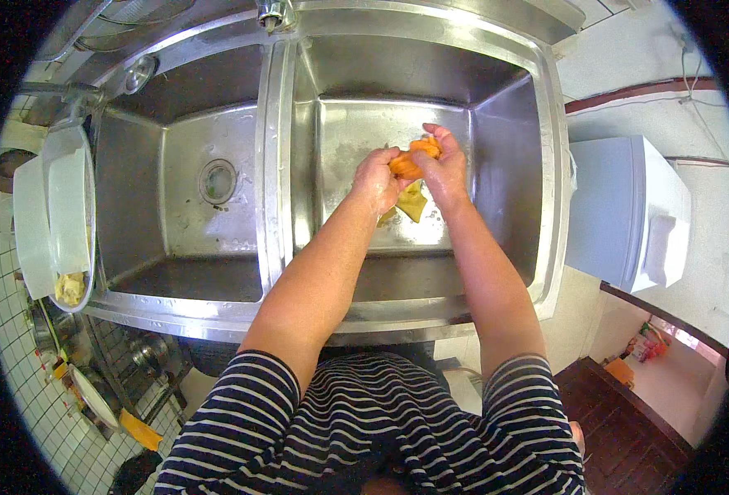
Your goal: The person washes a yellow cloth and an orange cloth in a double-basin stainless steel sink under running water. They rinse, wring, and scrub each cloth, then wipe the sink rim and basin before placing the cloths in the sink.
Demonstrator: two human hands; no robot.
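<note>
Over the right basin (pixel 358 117) of a stainless steel double sink, both of my hands hold a bunched orange cloth (pixel 409 165). My left hand (pixel 376 176) grips its left end. On the other end is my right hand (pixel 450 166), its thumb pressed on the cloth and its fingers curled behind. Both hands look wet. Beneath them a yellow-green cloth (pixel 413 204) lies on the basin floor, partly hidden by my hands and wrists.
The left basin (pixel 210 133) has a round drain (pixel 218 181) with dark bits beside it. A faucet (pixel 272 15) stands at the back rim. At left are white containers (pixel 67 198), one holding a yellowish lump (pixel 70 289). A white appliance (pixel 624 210) stands at right.
</note>
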